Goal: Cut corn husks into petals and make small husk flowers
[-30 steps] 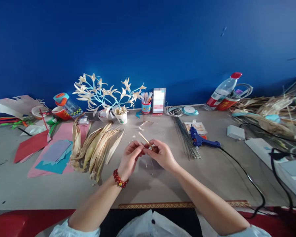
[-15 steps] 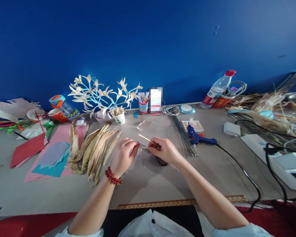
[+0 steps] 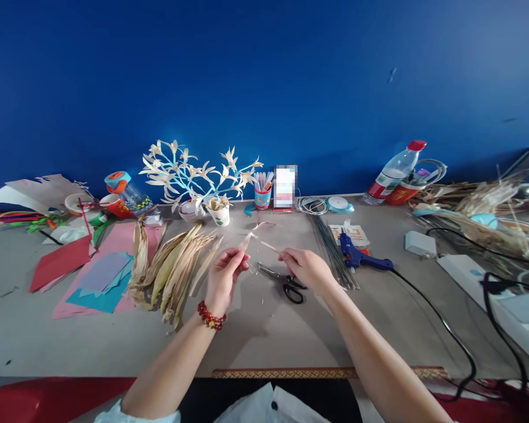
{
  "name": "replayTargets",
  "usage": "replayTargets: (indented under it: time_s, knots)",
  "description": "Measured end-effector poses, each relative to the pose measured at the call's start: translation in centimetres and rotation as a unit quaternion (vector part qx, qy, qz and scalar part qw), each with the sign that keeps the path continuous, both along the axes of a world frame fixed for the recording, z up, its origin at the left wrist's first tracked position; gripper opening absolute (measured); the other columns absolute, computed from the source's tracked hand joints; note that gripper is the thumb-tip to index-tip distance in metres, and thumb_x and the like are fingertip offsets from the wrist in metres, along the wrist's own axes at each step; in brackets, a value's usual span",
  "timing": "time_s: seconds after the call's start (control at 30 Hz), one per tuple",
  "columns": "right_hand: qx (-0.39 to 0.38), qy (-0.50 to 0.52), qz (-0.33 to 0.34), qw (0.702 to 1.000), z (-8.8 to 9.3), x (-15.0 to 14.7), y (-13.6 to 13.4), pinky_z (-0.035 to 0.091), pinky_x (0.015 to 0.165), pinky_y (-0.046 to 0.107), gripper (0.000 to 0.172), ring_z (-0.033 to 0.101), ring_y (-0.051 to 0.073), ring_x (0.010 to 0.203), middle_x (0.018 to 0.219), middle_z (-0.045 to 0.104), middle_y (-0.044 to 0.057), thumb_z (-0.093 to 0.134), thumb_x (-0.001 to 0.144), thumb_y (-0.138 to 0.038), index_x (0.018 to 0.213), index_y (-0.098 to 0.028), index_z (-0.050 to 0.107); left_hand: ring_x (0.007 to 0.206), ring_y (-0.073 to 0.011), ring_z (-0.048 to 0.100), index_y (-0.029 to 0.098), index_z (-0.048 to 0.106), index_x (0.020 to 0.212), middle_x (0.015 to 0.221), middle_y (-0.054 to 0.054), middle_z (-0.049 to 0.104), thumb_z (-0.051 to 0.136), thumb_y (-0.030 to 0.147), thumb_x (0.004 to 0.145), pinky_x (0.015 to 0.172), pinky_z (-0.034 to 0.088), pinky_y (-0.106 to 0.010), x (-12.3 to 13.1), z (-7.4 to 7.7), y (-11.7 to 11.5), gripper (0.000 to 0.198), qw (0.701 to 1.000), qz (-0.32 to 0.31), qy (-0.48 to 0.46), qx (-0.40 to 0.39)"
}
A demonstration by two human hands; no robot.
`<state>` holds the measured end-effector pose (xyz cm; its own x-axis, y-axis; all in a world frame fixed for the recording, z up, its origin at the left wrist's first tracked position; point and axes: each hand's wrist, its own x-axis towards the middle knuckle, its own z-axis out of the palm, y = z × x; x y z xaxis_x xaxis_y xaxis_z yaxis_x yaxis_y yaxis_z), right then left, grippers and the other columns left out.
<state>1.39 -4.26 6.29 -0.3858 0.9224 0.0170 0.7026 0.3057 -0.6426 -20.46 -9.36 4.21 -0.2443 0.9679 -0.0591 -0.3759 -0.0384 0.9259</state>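
My left hand (image 3: 227, 273), with a red bead bracelet on the wrist, pinches a small pale piece of dried husk (image 3: 246, 240) pointing up and away. Opposite it, my right hand (image 3: 306, 269) is closed on a thin pale strip (image 3: 270, 247) that sticks out to the left. The two held pieces are apart. Black-handled scissors (image 3: 294, 292) lie on the table just below my right hand, which covers part of one handle. Left of my left hand rests a pile of dried corn husks (image 3: 171, 273).
Husk flowers on blue stems stand in a white cup (image 3: 219, 215) at the back. To the right are a bundle of thin wires (image 3: 332, 255), a blue glue gun (image 3: 361, 257) with its black cord, and a plastic bottle (image 3: 390, 176). Coloured paper (image 3: 99, 299) lies left.
My hands have moved apart. My left hand has turned upward, showing the husk piece. My right hand has shifted right with its strip, uncovering more of the scissors. The view has shifted slightly.
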Motion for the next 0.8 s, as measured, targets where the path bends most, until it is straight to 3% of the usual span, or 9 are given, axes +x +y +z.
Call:
replayTargets:
  time_s: [0.13,0.23,0.33,0.4,0.47,0.63,0.8]
  knots:
    - [0.011,0.06,0.124,0.99,0.4,-2.0,-1.8,0.035,0.055,0.022,0.031,0.059,0.014,0.056,0.063,0.067,-0.001,0.043,0.097,-0.039,0.112,-0.025,0.067,0.062,-0.008,0.06,0.016,0.064,0.086,0.075,0.001,0.068,0.078,0.033,0.071,0.064,0.049,-0.022,0.4,-0.4,-0.1,0.026,0.999,0.001,-0.031,-0.009]
    - [0.018,0.101,0.113,0.988,-0.2,-3.1,-2.6,0.04,0.059,0.023,0.038,0.061,0.015,0.059,0.068,0.07,-0.001,0.042,0.099,-0.037,0.132,-0.024,0.054,0.061,-0.0085,0.059,0.016,0.065,0.087,0.073,0.001,0.067,0.076,0.032,0.075,0.063,0.049,-0.022,1.0,-0.4,-0.6,0.023,1.0,-0.025,0.005,0.0]
    - [0.035,0.141,0.094,0.985,-1.2,-3.6,-2.8,0.047,0.07,0.027,0.034,0.068,0.019,0.076,0.093,0.075,0.005,0.044,0.098,-0.035,0.127,-0.024,0.058,0.063,-0.0098,0.06,0.016,0.065,0.084,0.074,-0.001,0.067,0.071,0.032,0.08,0.064,0.048,-0.023,1.6,-0.4,-1.0,0.017,0.997,-0.071,0.038,0.021]
    - [0.044,0.18,0.091,0.978,-1.7,-3.7,-2.7,0.049,0.083,0.031,0.027,0.068,0.022,0.098,0.116,0.071,0.008,0.046,0.097,-0.034,0.114,-0.025,0.065,0.066,-0.0107,0.06,0.016,0.065,0.081,0.077,-0.002,0.068,0.069,0.032,0.082,0.065,0.048,-0.024,1.8,-0.4,-1.1,0.017,0.994,-0.093,0.049,0.032]
    - [0.037,0.212,0.095,0.972,-2.0,-3.8,-2.6,0.048,0.09,0.034,0.024,0.065,0.024,0.109,0.125,0.067,0.007,0.048,0.097,-0.033,0.105,-0.025,0.068,0.067,-0.0116,0.061,0.016,0.065,0.081,0.077,-0.002,0.068,0.069,0.032,0.082,0.065,0.048,-0.024,1.9,-0.4,-1.2,0.017,0.993,-0.097,0.053,0.033]
    - [0.017,0.229,0.1,0.968,-1.7,-3.8,-2.6,0.051,0.084,0.031,0.026,0.069,0.022,0.097,0.112,0.073,0.006,0.049,0.097,-0.032,0.108,-0.025,0.071,0.067,-0.0119,0.06,0.016,0.066,0.082,0.075,-0.002,0.067,0.069,0.033,0.082,0.064,0.048,-0.024,1.8,-0.3,-1.2,0.017,0.993,-0.095,0.059,0.023]
    - [0.081,0.171,0.085,0.978,-1.8,-3.9,-2.9,0.049,0.077,0.025,0.03,0.07,0.019,0.089,0.101,0.075,0.004,0.047,0.097,-0.026,0.119,-0.026,0.068,0.063,-0.01,0.056,0.015,0.067,0.08,0.071,-0.001,0.065,0.071,0.031,0.08,0.062,0.046,-0.022,1.7,-0.4,-1.1,0.017,0.994,-0.099,0.042,0.018]
